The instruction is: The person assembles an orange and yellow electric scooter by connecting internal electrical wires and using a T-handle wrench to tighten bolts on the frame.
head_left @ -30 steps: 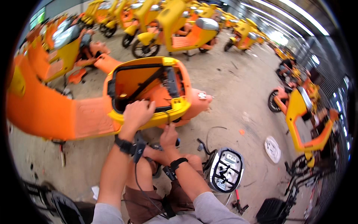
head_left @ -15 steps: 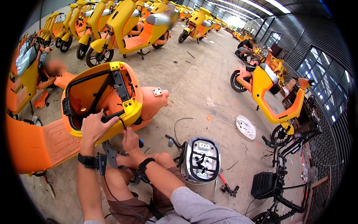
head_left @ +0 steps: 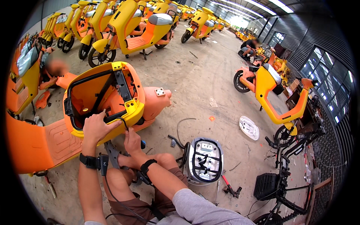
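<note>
An orange and yellow scooter body [head_left: 108, 97] lies on its side on the concrete floor in front of me, its open seat compartment facing up. My left hand [head_left: 95, 127] rests on the yellow lower rim of that compartment, fingers curled over the edge. My right hand [head_left: 132, 139] reaches under the same rim just to the right, its fingertips hidden beneath the shell near a black cable. Both wrists wear black straps. What the right hand touches is hidden.
A detached grey and white seat [head_left: 204, 161] lies upside down by my right knee. A white cover plate [head_left: 249, 127] lies farther right. A yellow scooter [head_left: 277, 93] stands at right, a black frame [head_left: 285, 180] at lower right, rows of yellow scooters [head_left: 127, 26] behind. A person [head_left: 249, 45] crouches far off.
The view has swung to the right and downward, so the scooter body sits more to the left. Both hands stay at the compartment's lower rim.
</note>
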`<action>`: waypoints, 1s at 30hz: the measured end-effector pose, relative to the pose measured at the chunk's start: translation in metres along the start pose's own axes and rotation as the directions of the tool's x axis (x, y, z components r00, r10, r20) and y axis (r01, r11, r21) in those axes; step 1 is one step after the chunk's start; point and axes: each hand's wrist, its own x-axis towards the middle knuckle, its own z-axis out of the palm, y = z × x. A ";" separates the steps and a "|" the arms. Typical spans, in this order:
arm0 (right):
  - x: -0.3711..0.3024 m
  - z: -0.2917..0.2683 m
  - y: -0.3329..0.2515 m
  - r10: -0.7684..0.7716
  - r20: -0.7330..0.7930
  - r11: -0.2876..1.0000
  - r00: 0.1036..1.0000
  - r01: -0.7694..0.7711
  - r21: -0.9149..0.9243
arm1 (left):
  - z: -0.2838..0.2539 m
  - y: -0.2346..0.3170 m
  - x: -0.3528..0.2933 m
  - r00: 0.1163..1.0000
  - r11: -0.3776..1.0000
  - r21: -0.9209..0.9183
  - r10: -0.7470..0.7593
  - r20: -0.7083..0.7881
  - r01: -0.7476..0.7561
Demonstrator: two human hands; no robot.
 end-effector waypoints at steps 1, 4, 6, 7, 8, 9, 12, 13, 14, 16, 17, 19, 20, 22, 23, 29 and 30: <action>0.000 0.000 0.000 -0.004 -0.003 1.000 1.000 0.004 -0.003 | 0.002 -0.001 0.000 1.000 1.000 0.002 0.005 -0.007 -0.005; 0.001 0.000 -0.001 -0.016 -0.013 1.000 1.000 0.016 -0.002 | 0.001 -0.001 0.000 1.000 1.000 0.009 0.003 -0.008 -0.003; 0.001 0.000 -0.001 -0.022 -0.022 1.000 1.000 0.022 0.007 | 0.000 0.000 0.000 1.000 1.000 0.009 -0.002 0.004 0.002; 0.001 0.000 -0.001 -0.022 -0.026 1.000 0.999 0.022 0.006 | -0.001 0.001 0.000 1.000 1.000 0.009 -0.005 0.014 0.005; 0.001 0.000 -0.001 -0.024 -0.030 1.000 0.999 0.024 0.005 | -0.002 0.002 0.000 1.000 1.000 0.008 -0.008 0.022 0.007; 0.001 0.001 0.000 -0.025 -0.035 1.000 0.999 0.025 0.005 | -0.001 0.001 0.001 1.000 1.000 0.027 -0.001 0.029 0.000; 0.000 0.000 -0.001 -0.012 -0.024 1.000 1.000 0.013 0.020 | 0.000 -0.002 0.002 0.999 0.998 0.068 0.007 0.045 -0.010; 0.000 0.000 -0.002 -0.012 -0.024 1.000 1.000 0.012 0.020 | -0.001 -0.002 0.002 0.999 0.998 0.070 0.004 0.045 -0.008; 0.000 0.001 -0.002 -0.011 -0.024 1.000 1.000 0.011 0.019 | -0.001 -0.002 0.002 0.999 0.997 0.072 0.002 0.045 -0.005; 0.000 0.001 -0.003 -0.010 -0.024 1.000 1.000 0.010 0.018 | -0.001 -0.002 0.002 0.998 0.997 0.074 -0.007 0.056 0.003; 0.000 0.001 -0.003 -0.009 -0.025 1.000 1.000 0.010 0.017 | 0.000 -0.002 0.003 0.998 0.997 0.075 -0.010 0.062 0.005; -0.001 0.001 -0.003 -0.007 -0.027 1.000 1.000 0.007 0.018 | -0.001 -0.001 0.003 0.997 0.997 0.071 -0.013 0.070 0.008; -0.001 0.002 -0.003 -0.005 -0.027 1.000 1.000 0.006 0.021 | -0.002 0.000 0.003 0.997 0.998 0.069 -0.015 0.074 0.010; -0.001 0.002 -0.003 0.012 -0.025 1.000 1.000 -0.011 0.023 | -0.001 0.000 0.003 0.998 0.997 0.073 -0.011 0.067 0.006; -0.002 0.002 -0.004 0.027 -0.022 0.999 0.999 -0.026 0.023 | -0.001 -0.001 0.003 0.998 0.997 0.076 -0.010 0.063 0.005; -0.001 0.002 -0.006 0.025 -0.022 0.999 0.999 -0.024 0.021 | -0.001 -0.002 0.002 0.998 0.997 0.071 -0.009 0.062 0.004; -0.001 0.003 -0.005 0.005 -0.035 1.000 0.999 -0.004 0.017 | 0.000 -0.002 0.003 0.998 0.997 0.072 -0.007 0.059 0.003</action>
